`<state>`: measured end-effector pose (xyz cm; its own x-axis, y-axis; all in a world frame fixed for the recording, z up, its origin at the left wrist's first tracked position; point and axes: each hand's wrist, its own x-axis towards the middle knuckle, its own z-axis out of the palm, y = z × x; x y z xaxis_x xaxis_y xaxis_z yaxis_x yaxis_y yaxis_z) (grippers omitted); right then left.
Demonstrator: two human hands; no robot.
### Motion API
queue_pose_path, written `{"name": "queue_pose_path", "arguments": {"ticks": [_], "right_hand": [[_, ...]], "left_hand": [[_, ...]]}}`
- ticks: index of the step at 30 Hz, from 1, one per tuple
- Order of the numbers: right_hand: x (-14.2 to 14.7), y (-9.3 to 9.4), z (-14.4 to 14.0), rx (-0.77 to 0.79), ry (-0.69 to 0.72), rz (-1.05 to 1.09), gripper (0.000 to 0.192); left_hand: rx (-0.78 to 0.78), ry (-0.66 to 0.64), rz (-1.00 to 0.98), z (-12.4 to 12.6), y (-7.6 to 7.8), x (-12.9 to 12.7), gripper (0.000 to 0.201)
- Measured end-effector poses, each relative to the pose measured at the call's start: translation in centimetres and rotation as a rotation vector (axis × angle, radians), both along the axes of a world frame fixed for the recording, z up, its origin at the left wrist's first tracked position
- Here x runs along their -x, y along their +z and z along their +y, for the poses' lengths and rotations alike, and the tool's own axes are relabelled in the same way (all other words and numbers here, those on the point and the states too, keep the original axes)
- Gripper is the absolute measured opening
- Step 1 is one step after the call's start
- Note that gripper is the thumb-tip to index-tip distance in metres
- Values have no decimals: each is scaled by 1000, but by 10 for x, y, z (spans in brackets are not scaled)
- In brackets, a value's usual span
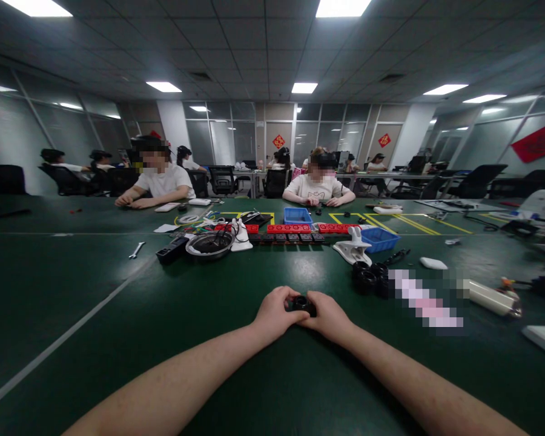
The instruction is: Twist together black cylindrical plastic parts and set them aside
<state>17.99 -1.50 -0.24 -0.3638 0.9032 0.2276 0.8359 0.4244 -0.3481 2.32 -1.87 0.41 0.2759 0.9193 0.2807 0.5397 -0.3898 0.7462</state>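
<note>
Black and small, the round plastic part (304, 304) sits low over the green table (118, 315), straight ahead, grasped between the left hand (276, 313) and the right hand (327, 316), both equally close, fingertips meeting on it

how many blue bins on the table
2: one blue bin sits mid-table in front of the far seated person; the other blue bin lies nearer, right of the red trays. Clutter may hide more.

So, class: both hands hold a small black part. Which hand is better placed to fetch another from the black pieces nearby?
Probably the right hand: the black pieces lie on its side.
</note>
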Motion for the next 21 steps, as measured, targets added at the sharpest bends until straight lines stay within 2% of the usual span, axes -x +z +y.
{"name": "queue_pose_path", "arguments": {"ticks": [3,6,8,11,15,18,21], "right_hand": [[8,1,-7,-88,-90,-119,24],[10,2,-8,-129,-108,-162,28],[7,3,-5,-99,-54,-112,34],[-3,4,2,28,148,18,40],[-14,9,9,202,362,155,34],[-16,13,11,278,407,227,28],[-15,13,11,305,381,278,27]], "left_hand": [[-17,42,-12,0,-3,-2,31],[-11,24,-22,3,-5,0,32],[-6,-21,-28,5,-4,2,31],[-7,-111,-24,6,0,7,30],[-10,-202,2,7,5,10,31],[-13,-233,11,8,6,11,33],[-10,-228,13,8,5,12,33]]}}
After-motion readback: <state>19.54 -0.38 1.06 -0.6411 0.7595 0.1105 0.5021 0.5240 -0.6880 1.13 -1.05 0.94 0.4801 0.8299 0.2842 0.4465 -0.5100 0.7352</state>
